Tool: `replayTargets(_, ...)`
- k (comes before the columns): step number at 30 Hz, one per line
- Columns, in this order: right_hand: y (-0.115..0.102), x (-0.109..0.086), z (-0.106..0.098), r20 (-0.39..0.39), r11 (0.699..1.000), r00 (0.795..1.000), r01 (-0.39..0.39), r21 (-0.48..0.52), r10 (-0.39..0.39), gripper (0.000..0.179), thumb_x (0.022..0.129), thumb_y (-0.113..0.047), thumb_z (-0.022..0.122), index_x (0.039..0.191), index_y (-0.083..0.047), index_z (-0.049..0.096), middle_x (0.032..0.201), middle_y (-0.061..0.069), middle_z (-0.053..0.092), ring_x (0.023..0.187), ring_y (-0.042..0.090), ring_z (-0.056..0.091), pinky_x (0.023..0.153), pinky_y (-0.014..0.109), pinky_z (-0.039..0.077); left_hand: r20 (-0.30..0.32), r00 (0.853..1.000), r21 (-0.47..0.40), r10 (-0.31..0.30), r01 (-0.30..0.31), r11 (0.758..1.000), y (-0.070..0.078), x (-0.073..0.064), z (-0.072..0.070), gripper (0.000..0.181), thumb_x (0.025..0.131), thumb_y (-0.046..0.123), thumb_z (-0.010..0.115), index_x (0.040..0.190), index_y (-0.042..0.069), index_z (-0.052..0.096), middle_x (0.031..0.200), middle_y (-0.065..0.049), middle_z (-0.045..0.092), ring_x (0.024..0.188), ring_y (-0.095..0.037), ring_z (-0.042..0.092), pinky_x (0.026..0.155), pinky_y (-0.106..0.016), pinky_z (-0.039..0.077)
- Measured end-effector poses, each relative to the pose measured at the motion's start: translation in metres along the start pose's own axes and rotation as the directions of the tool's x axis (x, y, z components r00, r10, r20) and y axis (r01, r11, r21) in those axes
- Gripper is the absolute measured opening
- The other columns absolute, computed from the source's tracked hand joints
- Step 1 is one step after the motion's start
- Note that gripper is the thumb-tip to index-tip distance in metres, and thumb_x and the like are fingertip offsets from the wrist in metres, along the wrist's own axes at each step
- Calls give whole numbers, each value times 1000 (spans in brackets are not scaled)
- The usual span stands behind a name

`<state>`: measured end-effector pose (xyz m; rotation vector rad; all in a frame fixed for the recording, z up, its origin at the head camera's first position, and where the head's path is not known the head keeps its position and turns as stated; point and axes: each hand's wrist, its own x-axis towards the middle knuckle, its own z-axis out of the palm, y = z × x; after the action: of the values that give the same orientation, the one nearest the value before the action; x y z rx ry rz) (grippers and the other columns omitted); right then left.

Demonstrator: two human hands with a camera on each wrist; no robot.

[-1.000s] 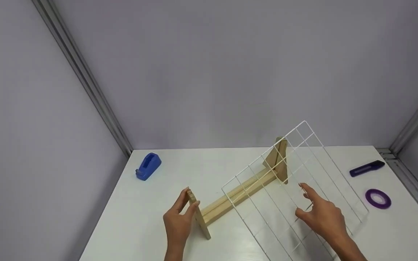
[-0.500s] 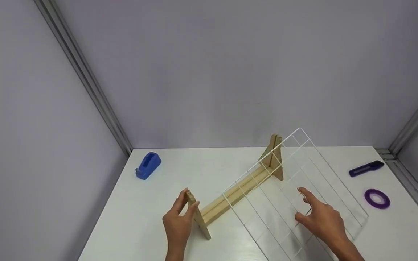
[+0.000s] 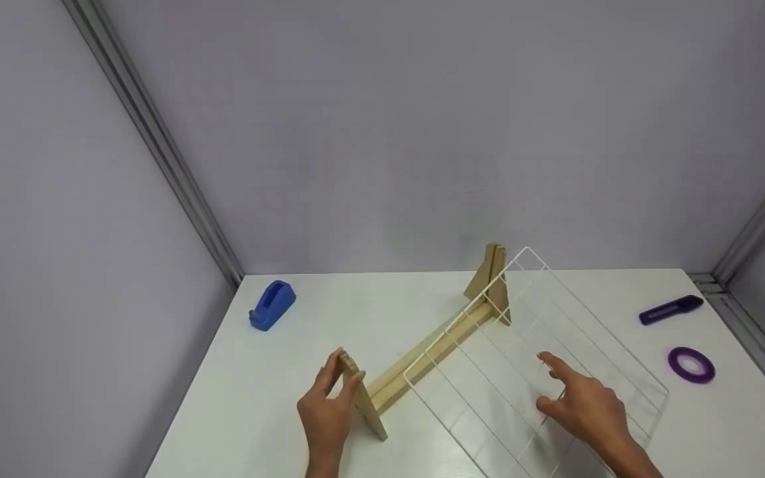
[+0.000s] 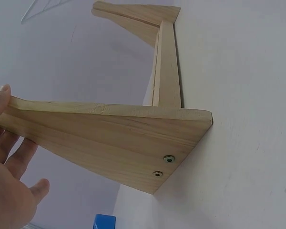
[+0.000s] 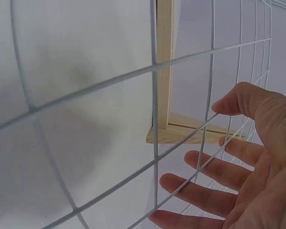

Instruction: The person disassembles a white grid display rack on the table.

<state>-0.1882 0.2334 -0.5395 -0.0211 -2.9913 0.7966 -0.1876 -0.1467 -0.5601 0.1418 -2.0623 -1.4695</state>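
Observation:
My left hand (image 3: 326,415) pinches the top of the near end board of a light wooden stand (image 3: 434,358). The stand has an upright board at each end and a grooved crossbar low between them. Two metal bolts (image 4: 168,159) show in the near board in the left wrist view. A white wire grid panel (image 5: 155,67) hangs tilted in my right hand (image 3: 587,408). My right thumb and fingers grip its wires, some fingers behind them. One long edge of the panel crosses in front of the far end board (image 3: 499,292); whether they touch I cannot tell.
On the white table (image 3: 276,385), a blue tape dispenser (image 3: 272,305) stands at the back left. At the right lie a dark purple box cutter (image 3: 671,310) and a purple tape ring (image 3: 691,365). Grey walls (image 3: 382,133) rise around the table.
The grid panel's far corner has moved down and left. The stand's far end has swung left too. My right hand has shifted slightly left and lower; the left hand holds its place.

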Motion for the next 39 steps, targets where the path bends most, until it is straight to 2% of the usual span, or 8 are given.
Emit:
replayTargets(5,2,0,5,32,1000,999,-23,-3,23,74,76,-20,70,147,-25,52,130,14,70,49,11,27,42,26,27,-12,1000,11,18,-18,1000,1,-1,0,55,81,11,86,133,8,67,124,-5,73,112,-19,72,113,-40,42)
replayTargets(8,4,0,8,50,999,998,-31,-4,32,73,76,-20,68,147,-25,52,131,14,70,50,11,24,42,26,25,-17,1000,22,20,-19,1000,0,-1,-1,55,81,14,86,133,8,67,124,-5,73,112,-18,72,113,-41,43)
replayTargets(16,10,2,14,85,999,996,-31,-30,34,72,75,-19,68,146,-23,54,126,14,72,50,11,28,43,26,26,-21,1000,18,3,-3,1000,-2,-2,-2,57,81,27,86,133,11,68,124,-3,73,112,-16,72,114,-42,43)
replayTargets(29,12,7,22,109,998,994,-12,-64,19,69,74,-18,68,142,-22,58,118,13,75,52,12,29,45,27,25,-44,998,36,53,-51,998,-4,-2,0,57,80,18,87,132,7,68,122,-4,73,111,-15,72,113,-40,43)
replayTargets(39,15,11,25,117,998,993,-7,-69,15,67,74,-19,70,141,-20,59,116,15,75,51,12,30,44,27,24,-65,997,15,39,-38,999,-5,-5,0,56,79,19,88,131,9,69,121,-4,74,111,-16,72,114,-38,41)
